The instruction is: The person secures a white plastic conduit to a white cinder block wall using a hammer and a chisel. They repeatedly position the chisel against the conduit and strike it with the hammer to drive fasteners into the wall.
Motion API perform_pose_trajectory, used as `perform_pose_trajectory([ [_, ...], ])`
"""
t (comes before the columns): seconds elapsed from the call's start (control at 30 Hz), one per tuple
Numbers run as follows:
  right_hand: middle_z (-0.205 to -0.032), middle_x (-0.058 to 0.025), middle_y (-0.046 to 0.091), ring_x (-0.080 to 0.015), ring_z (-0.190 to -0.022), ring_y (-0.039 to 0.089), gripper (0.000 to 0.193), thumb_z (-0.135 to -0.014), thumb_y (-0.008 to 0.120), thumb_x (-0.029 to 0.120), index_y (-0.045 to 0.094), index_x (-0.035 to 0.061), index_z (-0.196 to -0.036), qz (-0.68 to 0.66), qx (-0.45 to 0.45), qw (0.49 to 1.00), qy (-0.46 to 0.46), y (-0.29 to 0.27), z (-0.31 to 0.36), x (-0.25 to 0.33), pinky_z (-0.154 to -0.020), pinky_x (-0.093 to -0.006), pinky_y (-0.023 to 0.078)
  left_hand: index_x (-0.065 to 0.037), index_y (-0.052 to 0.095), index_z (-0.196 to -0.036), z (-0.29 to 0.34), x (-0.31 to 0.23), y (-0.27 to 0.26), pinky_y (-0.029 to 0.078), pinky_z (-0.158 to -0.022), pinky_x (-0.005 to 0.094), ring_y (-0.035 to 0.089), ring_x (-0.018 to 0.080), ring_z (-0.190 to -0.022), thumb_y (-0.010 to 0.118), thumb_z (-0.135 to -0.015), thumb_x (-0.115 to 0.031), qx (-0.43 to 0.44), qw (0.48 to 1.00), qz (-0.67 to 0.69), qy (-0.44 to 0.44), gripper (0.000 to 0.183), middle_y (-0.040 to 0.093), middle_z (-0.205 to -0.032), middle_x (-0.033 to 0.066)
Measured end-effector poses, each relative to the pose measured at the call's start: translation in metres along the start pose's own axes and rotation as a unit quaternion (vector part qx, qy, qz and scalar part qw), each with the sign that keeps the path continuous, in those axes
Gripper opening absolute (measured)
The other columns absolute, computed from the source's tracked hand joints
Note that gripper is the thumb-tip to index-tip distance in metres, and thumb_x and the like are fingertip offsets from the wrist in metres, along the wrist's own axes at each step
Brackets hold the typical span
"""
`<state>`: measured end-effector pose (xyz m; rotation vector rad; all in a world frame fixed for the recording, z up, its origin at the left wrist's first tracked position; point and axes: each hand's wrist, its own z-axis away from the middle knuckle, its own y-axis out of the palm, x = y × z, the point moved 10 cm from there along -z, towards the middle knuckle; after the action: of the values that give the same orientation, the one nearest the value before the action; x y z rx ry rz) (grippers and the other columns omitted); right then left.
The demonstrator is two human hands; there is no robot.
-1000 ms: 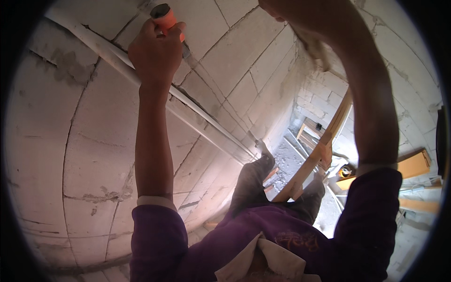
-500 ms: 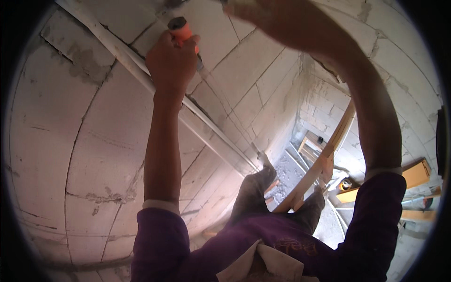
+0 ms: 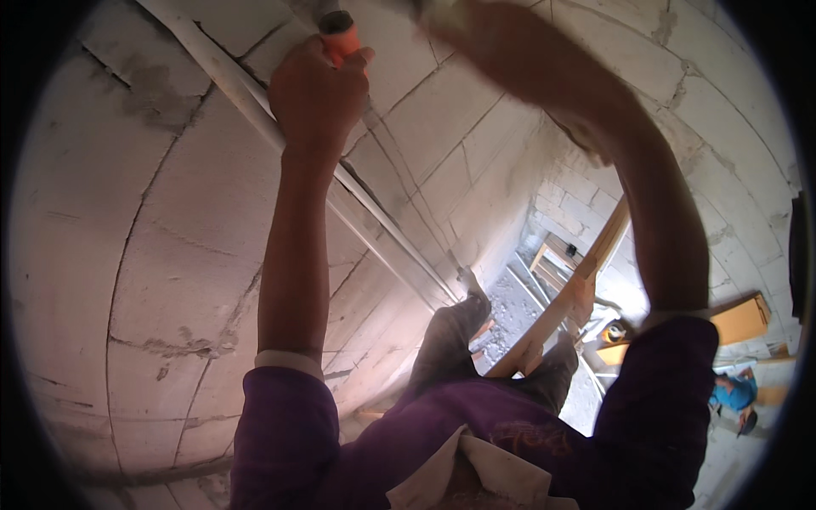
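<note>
My left hand [image 3: 316,100] is closed around the orange grip of a chisel [image 3: 342,41]. The chisel's dark butt end points up toward the top of the view, and its blade is mostly hidden by my hand. It is held close to the pale block wall [image 3: 195,246], beside a long white pipe [image 3: 208,59]. Higher and to the right, my right hand [image 3: 463,21] is closed and smeared by motion. It grips what looks like a hammer [image 3: 398,5], a dark blurred shape cut off by the top edge.
A wooden plank [image 3: 557,314] slants up near my legs. Behind it lie a littered floor [image 3: 514,306], a small wooden frame [image 3: 552,255] and an orange-brown box [image 3: 741,321]. Another person in blue [image 3: 735,391] is at the far right.
My left hand with the chisel has shifted slightly up and right in view. The hammer's blurred shape has moved right, away from above the chisel. A person in blue has appeared at right.
</note>
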<state>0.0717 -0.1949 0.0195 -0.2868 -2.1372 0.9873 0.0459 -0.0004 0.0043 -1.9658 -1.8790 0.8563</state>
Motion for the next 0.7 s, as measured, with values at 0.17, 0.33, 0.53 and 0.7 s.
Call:
perform_pose_trajectory([
  [0.17, -0.093, -0.0236, 0.067, -0.0305, -0.090, 0.066, 0.052, -0.105, 0.048, 0.045, 0.063, -0.0038, -0.100, -0.053, -0.001, 0.997, 0.049, -0.034, 0.009, 0.016, -0.078, -0.0438, 0.049, -0.003, 0.072, -0.092, 0.004, 0.000, 0.008, 0.055, -0.077, 0.0402, 0.071, 0.0276, -0.082, 0.079, -0.083, -0.032, -0.001, 0.999, -0.024, 0.028, 0.031, 0.072, -0.086, 0.0107],
  [0.33, -0.074, -0.0104, 0.059, -0.0209, -0.066, 0.055, 0.052, -0.106, 0.046, 0.046, 0.062, -0.0019, -0.097, 0.059, -0.010, 0.996, -0.065, 0.027, -0.012, -0.034, -0.064, -0.0378, 0.046, -0.003, 0.072, -0.093, 0.004, -0.004, 0.008, 0.055, -0.076, 0.0409, 0.070, 0.0272, -0.083, 0.080, -0.082, -0.034, 0.051, 0.999, -0.005, -0.016, 0.033, 0.072, -0.086, 0.0105],
  [0.53, -0.062, -0.0034, 0.051, -0.0127, -0.053, 0.050, 0.049, -0.103, 0.054, 0.050, 0.058, 0.0039, -0.086, -0.130, -0.190, 0.973, 0.016, -0.057, 0.040, 0.024, -0.051, -0.0311, 0.043, -0.004, 0.072, -0.094, 0.010, 0.004, 0.010, 0.057, -0.075, 0.0379, 0.071, 0.0222, -0.080, 0.082, -0.081, -0.036, -0.016, 1.000, 0.017, 0.018, 0.036, 0.071, -0.086, 0.0081],
  [0.7, -0.054, 0.0025, 0.044, -0.0081, -0.042, 0.041, 0.050, -0.100, 0.058, 0.054, 0.053, 0.0092, -0.080, -0.276, -0.327, 0.901, 0.068, -0.068, 0.066, -0.011, -0.040, -0.0266, 0.036, -0.006, 0.074, -0.100, 0.002, -0.002, -0.031, 0.058, -0.077, 0.0332, 0.073, 0.0175, -0.083, 0.084, -0.078, -0.036, -0.076, 0.992, 0.074, 0.074, 0.038, 0.074, -0.093, 0.0056],
])
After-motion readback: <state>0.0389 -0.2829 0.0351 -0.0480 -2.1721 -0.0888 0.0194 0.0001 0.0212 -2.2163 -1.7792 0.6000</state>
